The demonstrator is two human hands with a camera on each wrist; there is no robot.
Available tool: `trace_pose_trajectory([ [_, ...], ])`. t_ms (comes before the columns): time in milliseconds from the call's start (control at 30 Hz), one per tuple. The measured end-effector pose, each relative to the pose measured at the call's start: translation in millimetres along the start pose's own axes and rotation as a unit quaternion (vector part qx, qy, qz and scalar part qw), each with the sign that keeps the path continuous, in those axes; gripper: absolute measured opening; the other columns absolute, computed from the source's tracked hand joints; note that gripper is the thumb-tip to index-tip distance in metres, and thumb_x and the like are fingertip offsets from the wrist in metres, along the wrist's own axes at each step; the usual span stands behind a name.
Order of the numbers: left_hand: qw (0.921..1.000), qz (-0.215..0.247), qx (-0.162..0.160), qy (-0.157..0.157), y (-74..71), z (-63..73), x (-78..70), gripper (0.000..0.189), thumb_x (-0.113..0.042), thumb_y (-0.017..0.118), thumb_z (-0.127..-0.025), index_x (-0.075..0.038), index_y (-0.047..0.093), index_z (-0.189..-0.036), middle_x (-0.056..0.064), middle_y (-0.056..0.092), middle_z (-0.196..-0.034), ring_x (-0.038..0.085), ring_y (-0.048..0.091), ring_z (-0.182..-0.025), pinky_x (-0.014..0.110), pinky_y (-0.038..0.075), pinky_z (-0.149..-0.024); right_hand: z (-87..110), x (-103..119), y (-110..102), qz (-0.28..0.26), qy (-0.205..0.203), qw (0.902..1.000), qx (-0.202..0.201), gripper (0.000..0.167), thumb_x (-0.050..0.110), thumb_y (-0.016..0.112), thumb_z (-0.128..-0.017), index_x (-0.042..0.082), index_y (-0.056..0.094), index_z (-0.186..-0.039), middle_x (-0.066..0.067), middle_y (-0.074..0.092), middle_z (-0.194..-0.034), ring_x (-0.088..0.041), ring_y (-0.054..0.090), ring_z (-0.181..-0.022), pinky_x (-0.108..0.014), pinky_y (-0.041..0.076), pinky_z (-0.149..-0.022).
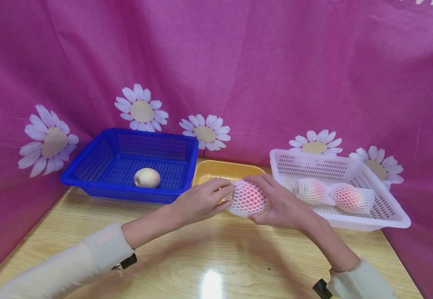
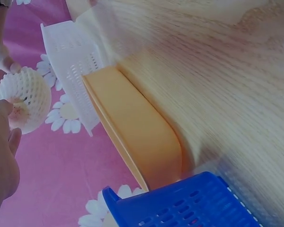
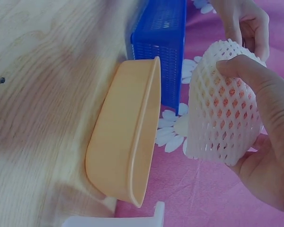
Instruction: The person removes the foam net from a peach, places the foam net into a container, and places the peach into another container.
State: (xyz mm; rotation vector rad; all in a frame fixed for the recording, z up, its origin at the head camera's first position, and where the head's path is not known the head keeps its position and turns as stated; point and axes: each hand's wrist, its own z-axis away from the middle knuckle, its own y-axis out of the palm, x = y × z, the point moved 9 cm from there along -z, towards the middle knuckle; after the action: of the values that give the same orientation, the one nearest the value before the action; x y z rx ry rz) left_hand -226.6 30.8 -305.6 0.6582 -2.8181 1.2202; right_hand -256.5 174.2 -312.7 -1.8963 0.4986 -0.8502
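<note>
Both hands hold one fruit wrapped in a white foam net (image 1: 247, 198) just above the front of the yellow tray (image 1: 216, 169). My right hand (image 1: 280, 203) grips the netted fruit (image 3: 222, 111) from the right, thumb across its top. My left hand (image 1: 205, 199) pinches the net's left end (image 2: 23, 97) with its fingertips. A bare, pale fruit (image 1: 147, 177) lies in the blue basket (image 1: 89, 174) at the left. Two more netted fruits (image 1: 333, 194) lie in the white basket (image 1: 395, 216) at the right.
The baskets and tray stand in a row along the back of a wooden table (image 1: 216, 265), against a pink cloth with daisies (image 1: 141, 109). The cloth also closes off both sides. The yellow tray (image 3: 128, 142) shows nothing inside.
</note>
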Motion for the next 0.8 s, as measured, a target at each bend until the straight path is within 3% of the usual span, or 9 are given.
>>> trace_pose_trajectory([
  [333, 0.9997, 0.021, 0.005, -0.011, 0.9, -4.2, 1.2, 0.046, -0.016, 0.082, -0.082, 0.002, 0.063, -0.119, 0.015, 0.060, -0.121, 0.024, 0.061, -0.110, 0.027, 0.049, -0.097, -4.7, 7.3, -7.8, 0.010, -0.033, 0.9993, -0.014, 0.086, 0.027, 0.087, -0.070, 0.014, 0.046, -0.144, -0.006, 0.052, -0.131, -0.019, 0.052, -0.114, -0.043, 0.053, -0.087],
  [567, 0.9992, 0.033, 0.005, -0.022, 4.8, -6.0, 2.2, 0.047, -0.016, 0.084, -0.080, 0.002, 0.061, -0.118, 0.018, 0.056, -0.128, 0.027, 0.058, -0.115, 0.026, 0.044, -0.103, -7.3, 8.1, -8.5, 0.005, -0.032, 0.9993, -0.019, 0.087, 0.028, 0.087, -0.070, 0.015, 0.045, -0.145, -0.006, 0.052, -0.130, -0.018, 0.052, -0.110, -0.040, 0.053, -0.083],
  [800, 0.9980, 0.056, 0.002, -0.028, 10.6, -7.4, 4.4, 0.051, -0.020, 0.085, -0.080, 0.002, 0.058, -0.118, 0.018, 0.052, -0.129, 0.026, 0.055, -0.116, 0.023, 0.038, -0.107, -10.9, 12.2, -8.4, 0.003, -0.031, 0.9993, -0.020, 0.092, 0.026, 0.087, -0.069, 0.011, 0.042, -0.148, -0.009, 0.053, -0.131, -0.021, 0.052, -0.114, -0.041, 0.053, -0.087],
])
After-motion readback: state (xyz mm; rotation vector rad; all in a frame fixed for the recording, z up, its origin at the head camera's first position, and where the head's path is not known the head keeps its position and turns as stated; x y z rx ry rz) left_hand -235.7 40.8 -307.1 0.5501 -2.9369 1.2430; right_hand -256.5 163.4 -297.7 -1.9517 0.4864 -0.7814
